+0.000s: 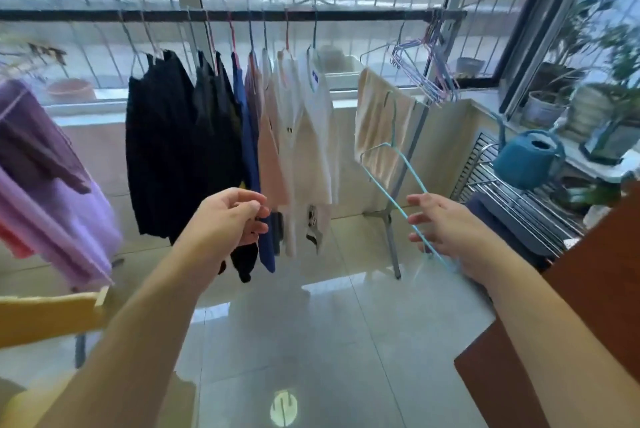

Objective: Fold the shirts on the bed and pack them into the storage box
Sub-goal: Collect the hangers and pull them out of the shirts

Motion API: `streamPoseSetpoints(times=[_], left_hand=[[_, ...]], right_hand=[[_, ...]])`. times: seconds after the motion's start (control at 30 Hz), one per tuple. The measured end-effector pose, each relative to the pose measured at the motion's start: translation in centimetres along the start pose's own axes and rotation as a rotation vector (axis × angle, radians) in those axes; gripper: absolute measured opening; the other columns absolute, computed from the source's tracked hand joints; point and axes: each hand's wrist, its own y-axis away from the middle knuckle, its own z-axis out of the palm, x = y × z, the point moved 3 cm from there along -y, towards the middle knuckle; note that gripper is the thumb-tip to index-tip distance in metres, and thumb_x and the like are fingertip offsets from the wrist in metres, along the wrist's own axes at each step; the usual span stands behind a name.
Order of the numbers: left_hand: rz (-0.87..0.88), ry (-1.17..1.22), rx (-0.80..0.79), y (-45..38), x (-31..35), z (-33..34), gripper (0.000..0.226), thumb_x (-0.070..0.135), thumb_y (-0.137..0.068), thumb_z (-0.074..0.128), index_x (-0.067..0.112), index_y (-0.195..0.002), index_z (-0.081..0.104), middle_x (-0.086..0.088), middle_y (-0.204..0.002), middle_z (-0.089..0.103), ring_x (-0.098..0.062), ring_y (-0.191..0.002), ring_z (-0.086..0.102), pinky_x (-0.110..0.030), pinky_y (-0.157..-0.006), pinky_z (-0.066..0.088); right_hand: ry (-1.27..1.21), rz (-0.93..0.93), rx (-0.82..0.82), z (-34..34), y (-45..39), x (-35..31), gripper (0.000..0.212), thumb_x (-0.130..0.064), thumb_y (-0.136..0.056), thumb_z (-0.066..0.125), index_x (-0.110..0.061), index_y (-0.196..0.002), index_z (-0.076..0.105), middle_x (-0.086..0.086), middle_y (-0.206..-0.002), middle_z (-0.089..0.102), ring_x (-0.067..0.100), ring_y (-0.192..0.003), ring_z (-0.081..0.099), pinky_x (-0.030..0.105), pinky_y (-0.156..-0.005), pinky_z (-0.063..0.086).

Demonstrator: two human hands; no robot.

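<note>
Several shirts [304,129] in black, navy, pink and white hang on hangers from a dark rail [346,15] in front of a barred window. My left hand [228,219] reaches to their lower hems, its fingers curled and pinching a bit of dark cloth [246,261]. My right hand [446,233] is out to the right and holds an empty light-blue wire hanger [391,192], whose wire runs across the palm. A beige cloth [381,122] hangs over the rack's right end. No bed or storage box is in view.
Purple garments [45,185] hang at the left over a wooden frame [48,316]. Empty hangers [426,70] bunch at the rail's right end. A teal watering can [530,159], a metal rack [519,199] and potted plants [588,105] stand right. A brown cabinet [571,323] is close. Glossy tiled floor [311,341] below.
</note>
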Motion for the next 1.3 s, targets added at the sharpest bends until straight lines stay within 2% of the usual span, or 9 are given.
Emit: streamPoseSetpoints(times=[0.33,0.43,0.6,0.7,0.9,1.03,1.13,1.23,1.3], left_hand=[[0.024,0.02,-0.042,-16.6,6.8,5.5,0.015,0.011,-0.102,0.056,0.014,-0.108,0.07,-0.01,-0.101,0.075,-0.016,-0.074,0.072,-0.04,-0.082,0.06],[0.007,0.088,-0.002,-20.7,7.8,8.4,0.014,0.011,-0.102,0.057,0.017,-0.111,0.067,-0.008,-0.101,0.075,-0.02,-0.077,0.073,-0.035,-0.073,0.058],[0.023,0.135,0.169,-25.2,10.5,9.7,0.015,0.011,-0.101,0.058,0.018,-0.11,0.067,-0.008,-0.099,0.075,-0.02,-0.078,0.073,-0.035,-0.072,0.057],[0.024,0.119,0.3,-26.1,11.6,9.3,0.016,0.012,-0.101,0.058,0.019,-0.112,0.068,-0.006,-0.099,0.075,-0.022,-0.083,0.075,-0.036,-0.078,0.061],[-0.053,0.133,0.36,-26.9,10.3,11.1,0.017,0.01,-0.102,0.057,0.019,-0.111,0.068,-0.005,-0.098,0.075,-0.023,-0.083,0.076,-0.039,-0.082,0.062],[-0.073,0.134,0.373,-27.8,9.3,11.5,0.017,0.011,-0.102,0.056,0.019,-0.109,0.068,-0.004,-0.097,0.076,-0.023,-0.082,0.076,-0.041,-0.084,0.061],[-0.047,0.083,0.418,-27.9,9.5,10.8,0.017,0.012,-0.102,0.057,0.023,-0.107,0.069,0.001,-0.093,0.076,-0.021,-0.085,0.075,-0.04,-0.084,0.061],[0.001,-0.015,0.506,-28.5,10.5,9.4,0.019,0.015,-0.101,0.057,0.028,-0.109,0.068,0.005,-0.093,0.075,-0.015,-0.089,0.073,-0.035,-0.083,0.059],[0.08,-0.141,0.55,-29.7,11.9,8.2,0.025,0.018,-0.102,0.057,0.028,-0.123,0.065,0.013,-0.108,0.071,-0.006,-0.101,0.066,-0.031,-0.092,0.054]], right_hand=[[0.039,-0.011,0.009,-0.3,-18.4,-4.5,0.03,-0.044,-0.106,0.039,-0.031,-0.106,0.066,0.006,-0.101,0.065,0.024,-0.082,0.066,0.037,-0.07,0.049],[0.055,-0.08,-0.032,-0.1,-26.3,-7.8,0.03,-0.042,-0.107,0.038,-0.027,-0.117,0.062,0.005,-0.103,0.062,0.026,-0.084,0.065,0.044,-0.078,0.053],[-0.069,-0.187,-0.06,-0.8,-36.4,-15.8,0.027,-0.047,-0.105,0.04,-0.031,-0.101,0.061,0.008,-0.098,0.06,0.027,-0.075,0.062,0.034,-0.062,0.047],[-0.023,-0.23,-0.087,-1.2,-40.4,-19.0,0.038,-0.045,-0.107,0.036,-0.018,-0.121,0.057,0.008,-0.099,0.06,0.029,-0.078,0.063,0.035,-0.065,0.047],[0.012,-0.18,-0.119,-1.1,-44.8,-17.5,0.039,-0.046,-0.106,0.037,-0.019,-0.127,0.056,0.011,-0.098,0.058,0.029,-0.07,0.061,0.03,-0.059,0.046],[0.067,-0.133,-0.125,-1.6,-45.5,-14.7,0.042,-0.052,-0.103,0.039,-0.022,-0.125,0.059,0.013,-0.105,0.06,0.032,-0.08,0.067,0.039,-0.076,0.053],[0.247,-0.221,-0.045,-2.9,-45.3,-15.0,0.063,-0.067,-0.094,0.04,-0.021,-0.134,0.056,0.003,-0.107,0.06,0.03,-0.103,0.061,0.044,-0.095,0.047],[0.39,-0.498,0.251,-4.1,-42.8,-17.2,0.047,-0.052,-0.1,0.048,-0.019,-0.133,0.056,0.006,-0.123,0.059,0.029,-0.112,0.058,0.047,-0.097,0.047],[0.283,-0.667,0.324,-3.0,-40.6,-19.0,0.031,-0.038,-0.101,0.053,-0.017,-0.122,0.063,0.005,-0.113,0.064,0.024,-0.102,0.062,0.04,-0.09,0.05]])
